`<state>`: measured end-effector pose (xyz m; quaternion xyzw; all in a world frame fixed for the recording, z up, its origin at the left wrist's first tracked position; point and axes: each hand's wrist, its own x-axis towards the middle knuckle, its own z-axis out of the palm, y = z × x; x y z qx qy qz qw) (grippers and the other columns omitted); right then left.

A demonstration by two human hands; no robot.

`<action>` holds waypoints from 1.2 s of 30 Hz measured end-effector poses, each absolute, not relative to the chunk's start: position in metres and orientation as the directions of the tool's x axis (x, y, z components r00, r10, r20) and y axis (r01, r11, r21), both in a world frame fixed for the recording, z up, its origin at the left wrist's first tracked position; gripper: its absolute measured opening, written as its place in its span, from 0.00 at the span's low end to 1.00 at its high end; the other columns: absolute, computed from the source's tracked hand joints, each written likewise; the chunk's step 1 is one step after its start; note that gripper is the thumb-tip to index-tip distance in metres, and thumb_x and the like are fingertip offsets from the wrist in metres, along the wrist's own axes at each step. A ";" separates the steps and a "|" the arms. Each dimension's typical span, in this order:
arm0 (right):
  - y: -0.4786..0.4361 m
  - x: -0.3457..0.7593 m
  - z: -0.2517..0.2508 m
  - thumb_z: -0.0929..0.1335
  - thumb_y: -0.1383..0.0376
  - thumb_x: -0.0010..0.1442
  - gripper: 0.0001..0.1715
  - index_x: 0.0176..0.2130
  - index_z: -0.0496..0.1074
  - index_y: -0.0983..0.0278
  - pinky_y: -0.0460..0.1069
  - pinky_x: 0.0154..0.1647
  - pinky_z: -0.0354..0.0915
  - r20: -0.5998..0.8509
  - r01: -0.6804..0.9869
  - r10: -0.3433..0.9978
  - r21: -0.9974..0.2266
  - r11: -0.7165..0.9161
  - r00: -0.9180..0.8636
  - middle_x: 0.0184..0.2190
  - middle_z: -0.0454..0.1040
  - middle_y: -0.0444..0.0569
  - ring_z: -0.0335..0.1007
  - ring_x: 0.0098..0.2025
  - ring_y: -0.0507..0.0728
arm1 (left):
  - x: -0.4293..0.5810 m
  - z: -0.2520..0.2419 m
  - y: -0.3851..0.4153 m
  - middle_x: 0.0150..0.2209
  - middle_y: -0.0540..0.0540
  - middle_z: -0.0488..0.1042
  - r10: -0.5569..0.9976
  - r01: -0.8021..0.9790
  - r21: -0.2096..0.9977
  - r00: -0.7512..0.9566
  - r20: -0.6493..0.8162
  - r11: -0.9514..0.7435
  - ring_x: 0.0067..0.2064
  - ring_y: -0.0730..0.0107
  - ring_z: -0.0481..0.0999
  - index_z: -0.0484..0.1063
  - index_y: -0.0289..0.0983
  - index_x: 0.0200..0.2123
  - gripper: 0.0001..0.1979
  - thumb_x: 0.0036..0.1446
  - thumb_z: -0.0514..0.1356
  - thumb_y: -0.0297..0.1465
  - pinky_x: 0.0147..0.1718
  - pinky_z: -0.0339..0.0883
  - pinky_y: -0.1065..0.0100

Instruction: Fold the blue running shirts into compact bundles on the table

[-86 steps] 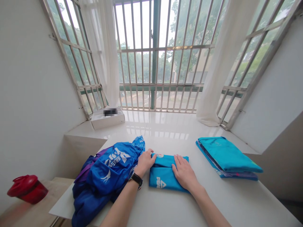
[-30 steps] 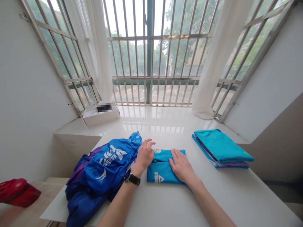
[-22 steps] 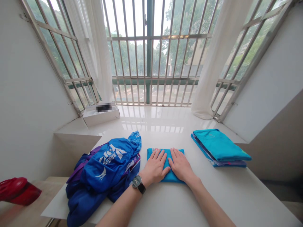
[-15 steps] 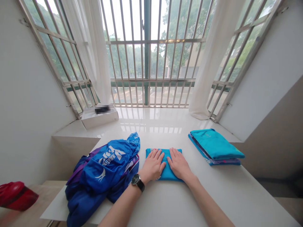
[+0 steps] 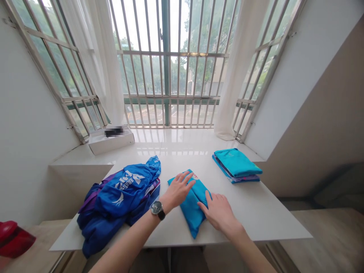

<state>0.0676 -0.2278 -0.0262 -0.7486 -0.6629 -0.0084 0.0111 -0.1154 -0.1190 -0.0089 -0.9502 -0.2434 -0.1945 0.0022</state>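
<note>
A small folded turquoise garment (image 5: 191,203) lies turned at an angle on the white table (image 5: 256,212), one corner near the front edge. My left hand (image 5: 178,189), with a watch on the wrist, rests flat on its far left part, fingers spread. Flat against its right side lies my right hand (image 5: 220,212), fingers stretched out. Neither hand grips anything.
A heap of unfolded blue and purple clothes (image 5: 119,199) covers the table's left end. A stack of folded turquoise and blue garments (image 5: 236,165) sits at the far right. A white box (image 5: 110,139) stands on the window ledge. A red container (image 5: 13,239) is at lower left.
The folded garment has been turned from square to diagonal under my hands. My right hand slid to its right edge. The camera view has swung to the right.
</note>
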 end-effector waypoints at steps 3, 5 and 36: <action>-0.271 0.069 -0.026 0.60 0.48 0.68 0.34 0.62 0.68 0.66 0.60 0.55 0.63 0.040 0.993 0.998 -0.112 -0.034 0.039 0.54 0.74 0.62 0.69 0.54 0.68 | -0.136 -0.012 -0.182 0.63 0.40 0.66 0.577 0.530 0.228 0.732 0.364 -0.817 0.66 0.53 0.60 0.67 0.41 0.59 0.18 0.68 0.53 0.30 0.60 0.61 0.50; -0.295 0.072 -0.033 0.62 0.49 0.66 0.33 0.63 0.67 0.64 0.59 0.55 0.65 0.080 0.979 0.996 -0.196 0.055 -0.039 0.54 0.73 0.60 0.69 0.53 0.66 | -0.154 -0.022 -0.223 0.66 0.40 0.61 0.575 0.506 0.278 0.758 0.307 -0.816 0.67 0.55 0.59 0.59 0.41 0.65 0.27 0.66 0.57 0.38 0.61 0.62 0.54; -0.341 0.097 -0.110 0.68 0.71 0.51 0.49 0.69 0.55 0.56 0.59 0.65 0.59 0.453 0.908 0.850 -0.175 0.380 -0.269 0.68 0.59 0.51 0.54 0.68 0.66 | -0.152 -0.095 -0.264 0.49 0.50 0.80 0.363 0.523 0.050 0.515 0.776 -0.851 0.44 0.63 0.75 0.77 0.45 0.46 0.12 0.70 0.53 0.32 0.43 0.66 0.61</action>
